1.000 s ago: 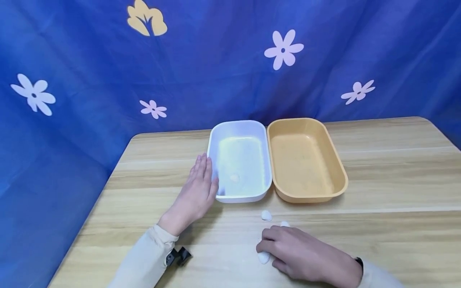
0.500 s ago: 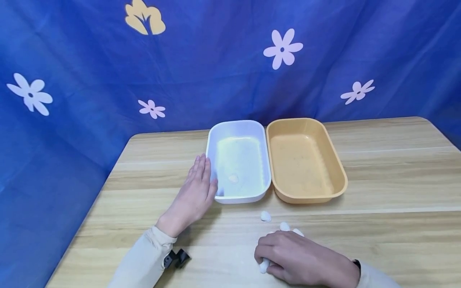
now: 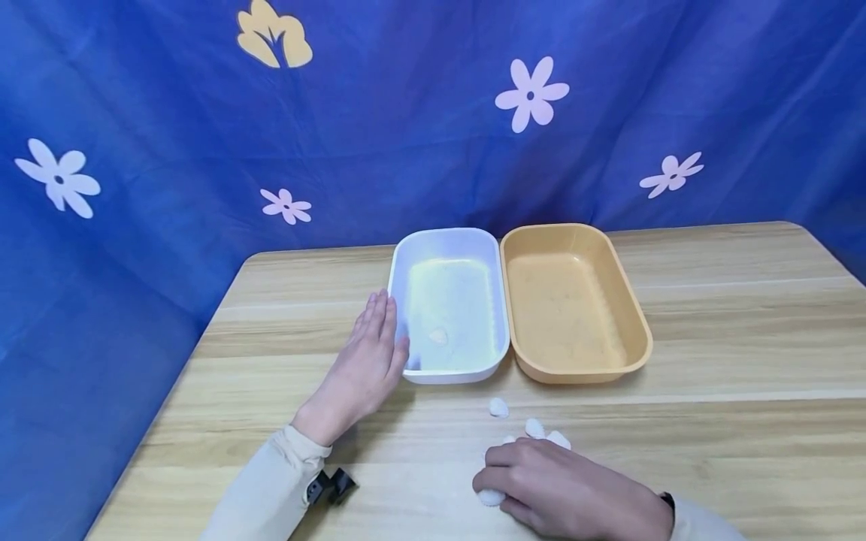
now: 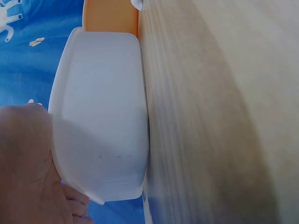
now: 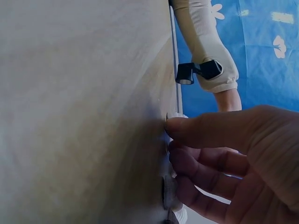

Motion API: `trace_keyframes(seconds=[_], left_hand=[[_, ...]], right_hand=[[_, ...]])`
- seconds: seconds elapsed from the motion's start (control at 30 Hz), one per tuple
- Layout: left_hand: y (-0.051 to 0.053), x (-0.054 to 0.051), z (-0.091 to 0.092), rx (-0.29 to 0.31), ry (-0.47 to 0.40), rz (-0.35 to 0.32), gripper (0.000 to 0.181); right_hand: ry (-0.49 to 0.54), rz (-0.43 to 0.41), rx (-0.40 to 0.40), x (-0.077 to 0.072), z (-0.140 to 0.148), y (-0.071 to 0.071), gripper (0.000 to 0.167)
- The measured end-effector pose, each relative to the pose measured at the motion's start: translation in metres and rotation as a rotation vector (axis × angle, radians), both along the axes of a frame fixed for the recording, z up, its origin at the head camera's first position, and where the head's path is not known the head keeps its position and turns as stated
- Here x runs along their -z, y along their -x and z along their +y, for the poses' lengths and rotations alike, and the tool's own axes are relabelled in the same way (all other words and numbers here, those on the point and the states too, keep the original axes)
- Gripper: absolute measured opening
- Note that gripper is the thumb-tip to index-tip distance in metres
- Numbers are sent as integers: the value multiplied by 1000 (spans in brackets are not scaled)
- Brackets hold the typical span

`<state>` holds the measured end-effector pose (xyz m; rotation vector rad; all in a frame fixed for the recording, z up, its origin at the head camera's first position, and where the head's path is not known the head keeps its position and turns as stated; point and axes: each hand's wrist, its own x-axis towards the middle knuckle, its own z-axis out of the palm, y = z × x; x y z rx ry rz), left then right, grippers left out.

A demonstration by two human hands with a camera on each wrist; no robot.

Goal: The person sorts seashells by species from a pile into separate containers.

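My left hand (image 3: 361,368) lies with straight fingers along the left rim of a white plastic bin (image 3: 453,293), whose outer wall fills the middle of the left wrist view. A small pale shell (image 3: 438,336) lies on that bin's floor. Low over the table, my right hand (image 3: 551,485) pinches a white ribbed seashell (image 3: 490,497) between thumb and curled fingers, the shell still down by the wood. Several more shells (image 3: 534,428) lie around its knuckles, some partly hidden under the hand. One single shell (image 3: 498,408) sits apart, nearer the bins.
An orange bin (image 3: 571,300) stands against the right side of the white one. Both rest on a wood-grain table (image 3: 744,338) near its back edge. Behind hangs a blue flowered curtain (image 3: 406,113). A black wrist mount (image 3: 331,487) sits on my left sleeve.
My right hand has shifted slightly left and toward me, uncovering more shells behind its knuckles. The shell at its fingertips has moved a little nearer me. My left hand has stayed on the white bin.
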<state>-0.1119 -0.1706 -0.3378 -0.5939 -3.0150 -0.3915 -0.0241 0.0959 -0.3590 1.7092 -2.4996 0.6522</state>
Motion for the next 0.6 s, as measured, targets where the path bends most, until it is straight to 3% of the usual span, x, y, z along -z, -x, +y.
trace_keyframes(seconds=[0.3, 0.47, 0.6], left_hand=[[-1, -1, 1, 0, 2, -6, 62], [-1, -2, 1, -5, 2, -4, 62], [-1, -2, 0, -4, 3, 2, 63]], right_hand=[[-18, 80, 50, 0, -2, -2, 25], [-42, 111, 64, -6, -2, -1, 17], [16, 142, 57, -12, -1, 5, 7]])
